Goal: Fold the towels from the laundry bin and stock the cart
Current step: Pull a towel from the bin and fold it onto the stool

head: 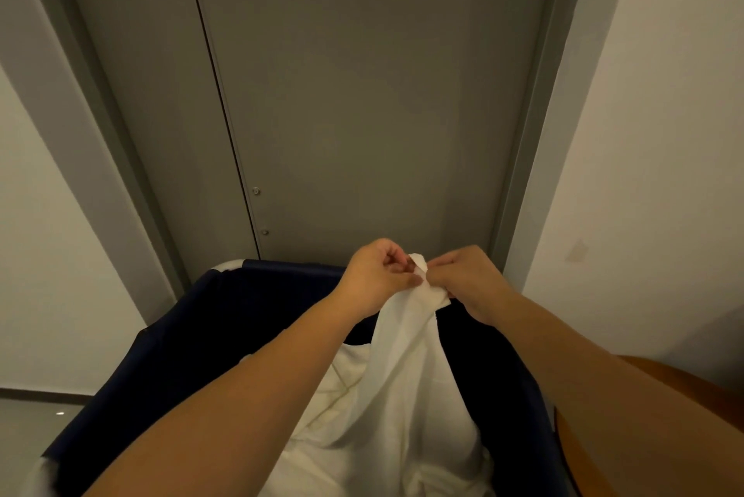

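A white towel (402, 343) hangs from both my hands above a dark blue laundry bin (193, 319). My left hand (374, 275) pinches the towel's top edge between thumb and curled fingers. Close beside it, my right hand (463, 275) pinches the same edge, the two hands almost touching. The towel's lower part trails down into the bin, where more white cloth (322, 408) lies crumpled.
A grey double door (362, 94) stands shut just behind the bin, framed by white walls (664, 134). An orange-brown wooden surface (664, 436) curves in at the lower right, next to the bin. A strip of floor (36, 416) shows at lower left.
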